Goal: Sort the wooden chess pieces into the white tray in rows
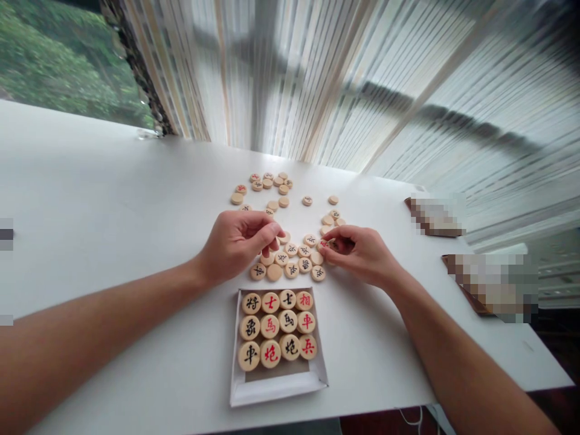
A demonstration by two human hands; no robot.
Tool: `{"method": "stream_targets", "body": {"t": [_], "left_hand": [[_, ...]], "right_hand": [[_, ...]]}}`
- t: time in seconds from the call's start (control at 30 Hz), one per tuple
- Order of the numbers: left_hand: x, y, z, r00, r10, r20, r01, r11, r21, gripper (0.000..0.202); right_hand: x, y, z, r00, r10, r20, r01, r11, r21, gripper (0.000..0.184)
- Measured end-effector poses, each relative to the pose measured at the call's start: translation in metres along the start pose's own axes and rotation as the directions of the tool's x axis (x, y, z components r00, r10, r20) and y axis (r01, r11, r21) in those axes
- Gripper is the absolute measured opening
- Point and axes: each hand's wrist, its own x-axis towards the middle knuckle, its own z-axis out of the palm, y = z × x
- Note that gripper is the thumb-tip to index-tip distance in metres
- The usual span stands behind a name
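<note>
My left hand [247,241] hovers above the left part of a cluster of wooden xiangqi pieces [291,270], its thumb and fingers pinched together. Whatever may be in that pinch is hidden. To the right, my right hand [357,251] has its thumb and forefinger around a xiangqi piece with a red character [323,245] at the cluster's edge. Nearer to me stands an open white box [277,389]. Inside it, xiangqi pieces with red and black characters [270,327] lie face up in three rows, with a bare strip at the near side.
More loose pieces [267,183] are scattered farther back on the white table [149,211]. At the right lie two brown-edged objects [435,217], blurred out on top. A striped string curtain [290,78] hangs behind the table, beside a window [67,66] showing trees.
</note>
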Motion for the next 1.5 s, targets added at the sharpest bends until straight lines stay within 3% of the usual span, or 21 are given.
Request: {"method": "stream_targets", "body": {"t": [0.17,0.33,0.47,0.53,0.63,0.8,0.93,1.23,1.5], "left_hand": [[-0.001,0.0,0.0,1.0,0.001,0.005,-0.001,1.0,0.002,0.022],[-0.002,0.001,0.0,1.0,-0.004,0.026,0.004,1.0,0.006,0.022],[-0.002,0.0,0.001,0.999,0.001,0.033,0.0,1.0,-0.023,0.021],[-0.002,0.0,0.002,0.999,-0.002,0.037,0.004,0.999,-0.041,0.017],[-0.001,-0.001,0.002,0.998,-0.017,0.063,0.019,0.999,-0.032,0.017],[0.001,-0.002,0.001,0.992,-0.032,0.119,0.04,0.997,-0.068,0.031],[0.002,-0.002,0.001,0.999,-0.016,0.032,0.021,0.988,-0.156,0.029],[0.002,0.001,0.004,0.999,-0.033,-0.018,0.031,0.991,-0.133,0.018],[0.001,0.006,0.002,0.998,-0.042,-0.041,0.039,0.997,-0.065,0.016]], "right_hand": [[-0.002,0.0,0.001,1.0,0.002,-0.027,0.0,0.997,0.072,0.023],[-0.003,0.0,-0.001,0.974,-0.025,-0.224,0.031,0.999,0.022,0.021],[-0.004,-0.009,0.002,0.928,0.062,-0.367,0.042,0.962,0.268,0.027],[-0.007,-0.019,0.006,0.919,0.101,-0.38,0.065,0.914,0.4,0.028],[-0.008,-0.039,0.015,0.944,0.12,-0.307,0.062,0.849,0.524,0.027],[0.01,-0.071,0.029,0.996,0.061,-0.069,0.003,0.731,0.682,0.03],[0.027,-0.084,0.041,0.998,0.029,-0.058,0.027,0.623,0.781,0.028],[0.019,-0.072,0.044,0.998,0.039,-0.055,0.016,0.655,0.756,0.019],[0.018,-0.071,0.048,0.997,0.076,0.02,-0.058,0.534,0.844,0.016]]}}
